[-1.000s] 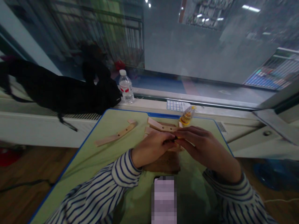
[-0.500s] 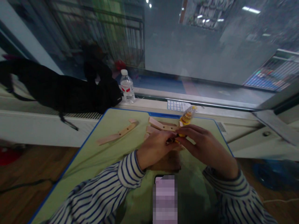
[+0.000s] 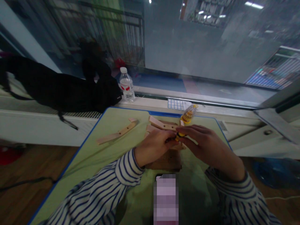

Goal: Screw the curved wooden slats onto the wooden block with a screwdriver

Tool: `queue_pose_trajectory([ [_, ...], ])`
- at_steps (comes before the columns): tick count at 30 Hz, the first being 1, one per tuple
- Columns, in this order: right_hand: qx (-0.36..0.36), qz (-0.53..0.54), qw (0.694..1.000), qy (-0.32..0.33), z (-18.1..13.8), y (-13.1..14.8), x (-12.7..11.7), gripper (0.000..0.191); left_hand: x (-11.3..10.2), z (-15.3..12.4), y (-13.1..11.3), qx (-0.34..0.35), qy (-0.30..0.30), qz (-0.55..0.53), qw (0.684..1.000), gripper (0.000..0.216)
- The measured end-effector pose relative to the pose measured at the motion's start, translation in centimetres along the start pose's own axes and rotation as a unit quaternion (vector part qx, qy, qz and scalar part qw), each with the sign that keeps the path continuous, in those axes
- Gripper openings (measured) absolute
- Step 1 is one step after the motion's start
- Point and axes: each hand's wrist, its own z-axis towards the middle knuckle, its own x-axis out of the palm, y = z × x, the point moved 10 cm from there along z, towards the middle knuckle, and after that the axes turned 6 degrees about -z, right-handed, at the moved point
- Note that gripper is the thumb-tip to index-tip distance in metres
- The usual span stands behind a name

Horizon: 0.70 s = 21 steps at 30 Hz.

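- A small yellow-and-black item [image 3: 180, 135] is pinched at its two ends, above the middle of the green-topped bench [image 3: 77, 162]; its exact kind cannot be told.
- It is gripped by the fingers of the left hand [image 3: 153, 147] and the right hand [image 3: 206, 147], both curled closed.
- Beneath and beyond the hands, wooden pieces [image 3: 162, 125] are heaped, a slotted wooden strip [image 3: 117, 134] lies to the left, and a clear packet [image 3: 188, 114] lies beyond.
- With both hands occupied, freeing one would be called for before another piece could be taken.
- Compared with the earlier frame, the hands are parted slightly and more of the yellow shows.
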Motion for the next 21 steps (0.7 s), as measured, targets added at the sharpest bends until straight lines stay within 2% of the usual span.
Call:
queue_pose_trajectory([
  [7,0.019,-0.052,0.998,0.005,0.1,-0.1,0.0,0.021,0.1,-0.1,-1.6,0.047,0.025,-0.054,0.997,0.022],
  [15,0.024,-0.044,0.999,0.017,0.1,-0.1,0.3,0.021,0.2,-0.2,-1.6,0.056,0.031,-0.047,0.997,0.019],
  [21,0.026,-0.021,0.999,0.024,0.2,0.0,0.5,0.022,0.7,-0.2,-0.6,0.02,0.024,-0.024,0.999,0.021],
])
